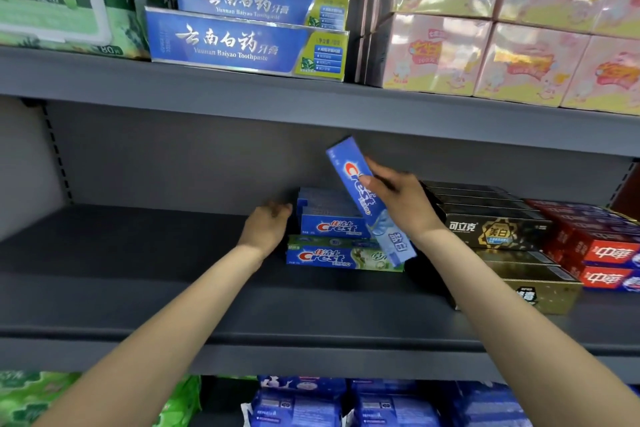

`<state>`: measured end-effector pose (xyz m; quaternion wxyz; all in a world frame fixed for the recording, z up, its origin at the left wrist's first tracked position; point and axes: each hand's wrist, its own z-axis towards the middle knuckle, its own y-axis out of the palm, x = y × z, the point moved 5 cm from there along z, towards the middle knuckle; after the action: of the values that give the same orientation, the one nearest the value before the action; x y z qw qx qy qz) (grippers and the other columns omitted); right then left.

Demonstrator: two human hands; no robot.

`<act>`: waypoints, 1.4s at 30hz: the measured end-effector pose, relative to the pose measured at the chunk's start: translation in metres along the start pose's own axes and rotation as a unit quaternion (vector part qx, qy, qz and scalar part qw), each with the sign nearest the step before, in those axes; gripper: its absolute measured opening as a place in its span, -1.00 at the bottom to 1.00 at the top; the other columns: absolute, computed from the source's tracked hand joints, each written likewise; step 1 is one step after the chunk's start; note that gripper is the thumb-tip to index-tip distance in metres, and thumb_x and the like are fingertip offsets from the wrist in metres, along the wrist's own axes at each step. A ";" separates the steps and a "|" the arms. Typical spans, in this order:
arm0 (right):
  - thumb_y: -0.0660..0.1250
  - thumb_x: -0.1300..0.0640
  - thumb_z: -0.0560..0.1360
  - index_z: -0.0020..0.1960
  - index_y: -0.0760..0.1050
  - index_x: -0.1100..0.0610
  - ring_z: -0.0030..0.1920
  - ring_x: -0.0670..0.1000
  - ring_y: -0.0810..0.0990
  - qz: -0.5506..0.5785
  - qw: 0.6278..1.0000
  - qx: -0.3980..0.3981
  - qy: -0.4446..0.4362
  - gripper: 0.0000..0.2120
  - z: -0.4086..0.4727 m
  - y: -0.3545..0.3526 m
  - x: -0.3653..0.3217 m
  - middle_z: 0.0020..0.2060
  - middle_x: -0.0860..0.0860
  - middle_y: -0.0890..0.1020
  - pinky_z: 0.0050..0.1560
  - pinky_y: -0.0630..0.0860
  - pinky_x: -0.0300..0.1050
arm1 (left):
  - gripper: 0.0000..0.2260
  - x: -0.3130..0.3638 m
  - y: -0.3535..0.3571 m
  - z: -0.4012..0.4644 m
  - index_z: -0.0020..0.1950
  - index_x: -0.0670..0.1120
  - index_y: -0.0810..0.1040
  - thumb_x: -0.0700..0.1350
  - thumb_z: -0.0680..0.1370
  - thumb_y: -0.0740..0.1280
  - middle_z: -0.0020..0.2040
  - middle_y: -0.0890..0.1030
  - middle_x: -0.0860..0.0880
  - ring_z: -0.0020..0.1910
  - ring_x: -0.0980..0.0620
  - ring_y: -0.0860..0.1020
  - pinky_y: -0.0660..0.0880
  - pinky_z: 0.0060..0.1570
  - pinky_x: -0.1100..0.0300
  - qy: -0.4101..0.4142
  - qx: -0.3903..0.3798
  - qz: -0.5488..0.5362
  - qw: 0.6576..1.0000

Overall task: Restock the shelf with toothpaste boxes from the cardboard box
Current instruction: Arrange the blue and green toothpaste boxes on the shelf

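My right hand [398, 196] grips a blue Crest toothpaste box [372, 204], tilted steeply with its far end raised over a stack of Crest boxes [329, 229] on the middle shelf [173, 270]. The stack's bottom box [341, 258] is blue and green. My left hand [268, 225] sits against the stack's left end, fingers curled loosely toward it and holding nothing. The cardboard box is out of view.
Black and gold toothpaste boxes [495, 229] and red ones [602, 250] stand right of the Crest stack. The upper shelf carries two Yunnan Baiyao boxes [242, 42], wet wipes [59, 0] and pink tissue packs [502, 55]. Blue packs [346, 402] lie on the shelf below.
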<state>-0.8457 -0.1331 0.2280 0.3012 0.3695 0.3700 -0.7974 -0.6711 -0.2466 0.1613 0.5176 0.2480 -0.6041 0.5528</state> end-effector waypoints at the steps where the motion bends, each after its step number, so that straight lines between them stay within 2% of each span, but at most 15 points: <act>1: 0.29 0.12 0.55 0.40 0.37 0.04 0.15 -0.16 0.52 -0.068 0.997 -0.034 -0.027 -0.58 0.001 0.006 -0.004 0.23 -0.04 0.56 0.13 0.43 -0.41 | -0.69 -0.006 0.001 0.000 0.27 -0.14 0.47 0.00 0.64 0.13 0.26 0.52 -0.13 0.22 -0.08 0.47 0.37 0.14 0.14 -0.039 -0.022 -0.047 0.998; 3: 0.26 0.13 0.56 0.41 0.33 -0.05 0.24 -0.08 0.49 -0.193 0.973 -0.107 -0.060 -0.57 0.000 0.024 -0.004 0.25 -0.01 0.54 0.25 0.35 -0.31 | -0.63 -0.012 0.006 -0.005 0.31 -0.13 0.44 0.07 0.64 0.08 0.25 0.51 -0.16 0.21 -0.10 0.46 0.37 0.18 0.07 -0.110 -0.077 -0.149 0.980; 5: 0.23 0.14 0.58 0.41 0.32 -0.09 0.18 0.06 0.51 -0.281 0.943 -0.161 -0.069 -0.58 -0.002 0.043 0.005 0.11 0.04 0.52 0.19 0.37 -0.16 | -0.59 -0.014 0.006 -0.009 0.28 -0.12 0.44 0.12 0.64 0.04 0.20 0.53 -0.15 0.17 -0.10 0.48 0.37 0.21 0.03 -0.132 -0.100 -0.187 0.968; 7: 0.19 0.10 0.60 0.43 0.30 -0.12 0.24 0.09 0.45 -0.366 0.910 -0.180 -0.070 -0.58 -0.004 0.058 0.016 0.17 0.03 0.46 0.18 0.36 -0.08 | -0.61 -0.015 0.004 -0.011 0.23 -0.09 0.45 0.15 0.63 0.04 0.12 0.55 -0.11 0.11 -0.06 0.48 0.37 0.23 0.01 -0.131 -0.105 -0.195 0.966; 10: 0.17 0.06 0.60 0.45 0.26 -0.15 0.34 0.07 0.35 -0.451 0.875 -0.161 -0.068 -0.57 -0.009 0.068 0.030 0.28 0.00 0.40 0.28 0.33 -0.03 | -0.68 -0.017 0.005 -0.011 0.17 -0.02 0.44 0.15 0.62 0.08 0.04 0.54 -0.04 0.08 -0.02 0.49 0.38 0.21 0.01 -0.125 -0.114 -0.194 0.966; 13: 0.22 0.05 0.58 0.40 0.34 -0.15 0.34 0.03 0.35 -0.451 0.882 -0.117 -0.072 -0.59 -0.013 0.073 0.033 0.26 -0.02 0.41 0.33 0.33 -0.06 | -0.81 -0.016 0.008 -0.009 0.21 0.04 0.45 0.01 0.63 0.16 0.10 0.54 -0.01 0.04 0.04 0.49 0.41 0.12 0.09 -0.083 -0.118 -0.147 0.978; 16: 0.21 0.03 0.58 0.40 0.34 -0.16 0.36 0.00 0.34 -0.459 0.882 -0.097 -0.050 -0.60 -0.014 0.074 0.033 0.31 -0.07 0.40 0.33 0.27 -0.12 | -0.67 -0.013 0.008 -0.008 0.38 0.01 0.39 -0.16 0.61 0.20 0.22 0.53 -0.01 0.04 0.10 0.49 0.41 0.01 0.22 -0.009 -0.117 -0.065 0.991; 20: 0.19 0.05 0.59 0.45 0.25 -0.14 0.40 0.04 0.31 -0.466 0.878 -0.108 -0.016 -0.56 -0.020 0.079 0.029 0.40 -0.07 0.31 0.36 0.25 -0.07 | -0.61 -0.011 0.003 -0.008 0.42 -0.05 0.33 -0.19 0.59 0.25 0.35 0.47 -0.06 0.29 0.00 0.45 0.36 0.12 0.25 0.051 -0.080 0.029 0.995; 24: 0.18 0.01 0.60 0.49 0.17 -0.10 0.43 0.07 0.28 -0.450 0.888 -0.095 -0.002 -0.52 -0.037 0.082 0.015 0.50 -0.06 0.16 0.32 0.32 -0.05 | -0.65 -0.002 -0.004 -0.013 0.35 -0.02 0.36 -0.19 0.57 0.27 0.30 0.48 -0.09 0.27 -0.04 0.46 0.39 0.12 0.22 0.116 -0.053 0.101 0.987; 28: 0.21 0.08 0.58 0.38 0.38 0.02 0.27 0.07 0.46 -0.408 0.911 -0.054 -0.026 -0.63 -0.063 0.082 -0.011 0.34 0.00 0.40 0.16 0.45 -0.08 | -0.73 0.002 -0.019 -0.044 0.27 -0.03 0.41 -0.14 0.57 0.25 0.20 0.51 -0.10 0.13 -0.07 0.52 0.50 0.09 0.03 0.190 -0.041 0.199 0.961; 32: 0.23 0.15 0.55 0.21 0.53 0.09 0.10 0.12 0.56 -0.345 0.937 -0.048 -0.010 -0.73 -0.104 0.099 -0.034 0.14 0.09 0.56 0.12 0.49 0.02 | -0.76 0.001 -0.041 -0.100 0.23 -0.07 0.46 -0.10 0.57 0.20 0.14 0.54 -0.07 0.16 -0.09 0.47 0.43 0.04 0.03 0.265 0.012 0.373 0.889; 34: 0.22 0.16 0.53 0.17 0.55 0.08 0.06 0.12 0.58 -0.320 0.946 -0.057 -0.002 -0.75 -0.135 0.115 -0.044 0.09 0.09 0.61 0.09 0.50 0.02 | -0.77 -0.007 -0.055 -0.133 0.20 -0.07 0.49 -0.10 0.57 0.19 0.09 0.55 -0.07 0.14 -0.08 0.45 0.42 0.02 0.04 0.275 0.019 0.389 0.879; 37: 0.21 0.16 0.52 0.11 0.56 0.06 0.01 0.16 0.58 -0.301 0.950 -0.086 0.010 -0.77 -0.186 0.148 -0.062 0.00 0.10 0.65 0.00 0.52 0.01 | -0.81 -0.029 -0.089 -0.189 0.12 -0.11 0.52 -0.13 0.56 0.21 0.02 0.58 -0.10 0.10 -0.12 0.48 0.43 0.01 0.01 0.250 0.026 0.365 0.896; 39: 0.19 0.14 0.52 0.07 0.57 0.05 0.00 0.21 0.57 -0.293 0.949 -0.115 0.025 -0.78 -0.221 0.176 -0.075 -0.06 0.12 0.66 -0.06 0.50 0.00 | -0.84 -0.049 -0.116 -0.232 0.07 -0.13 0.55 -0.14 0.55 0.24 -0.01 0.60 -0.13 0.07 -0.16 0.50 0.45 -0.02 0.01 0.221 0.035 0.355 0.908; 42: 0.19 0.14 0.52 0.08 0.59 0.03 0.04 0.20 0.57 -0.266 0.949 -0.167 0.024 -0.76 -0.272 0.229 -0.098 -0.03 0.12 0.66 -0.02 0.49 0.00 | -0.82 -0.091 -0.162 -0.289 0.10 -0.10 0.55 -0.10 0.56 0.23 0.04 0.61 -0.10 0.09 -0.14 0.52 0.45 -0.07 0.06 0.149 0.033 0.353 0.923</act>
<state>-0.5202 -0.0164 0.1000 0.1268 0.2213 0.5900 -0.7660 -0.3975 -0.0476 0.1035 0.3644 -0.0491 -0.5500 0.7499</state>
